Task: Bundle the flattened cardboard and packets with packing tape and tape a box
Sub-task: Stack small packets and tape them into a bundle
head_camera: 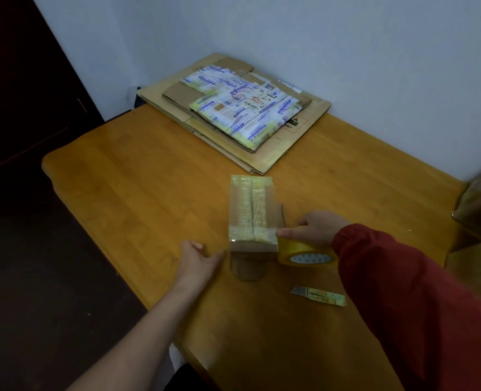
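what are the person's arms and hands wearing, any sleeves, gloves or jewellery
The right arm is covered by a red long sleeve of soft fabric, ending in a gathered cuff at the wrist. The left forearm is bare, with no sleeve in view up to the frame edge. The left hand and right hand are ungloved. No ring, watch or bracelet shows.

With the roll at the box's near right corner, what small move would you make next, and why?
Probably draw the tape roll down the right of the box: a strip crosses its near top, and the right hand holds the roll there.
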